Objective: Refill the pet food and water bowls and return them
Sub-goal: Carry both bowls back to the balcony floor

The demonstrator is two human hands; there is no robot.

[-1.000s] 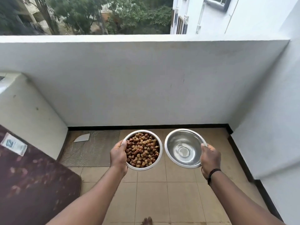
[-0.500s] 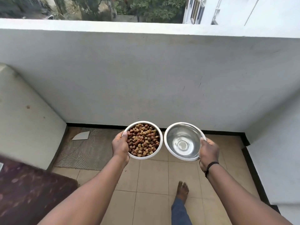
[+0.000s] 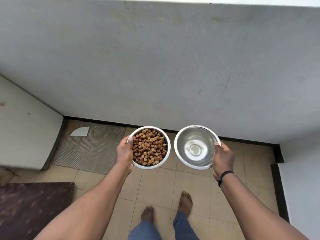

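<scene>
I carry two steel bowls side by side above the tiled balcony floor. My left hand (image 3: 124, 153) grips the left rim of the food bowl (image 3: 166, 158), thumb over the edge; brown kibble (image 3: 149, 147) fills it. My right hand (image 3: 223, 157) grips the right rim of the water bowl (image 3: 180, 142), which holds clear water with a bright glint at its bottom. A black band sits on my right wrist. Both bowls are level and close together without touching.
A grey parapet wall (image 3: 155, 66) stands straight ahead with a black skirting. A ribbed mat (image 3: 91, 148) with a white shard (image 3: 80, 131) lies at the left. A dark maroon rug (image 3: 32, 208) is at the lower left. My bare feet (image 3: 186, 201) stand on beige tiles.
The view has tilted down and moved closer to the parapet wall; trees and buildings have left the frame. Both feet now show. The bowls stay held the same way.
</scene>
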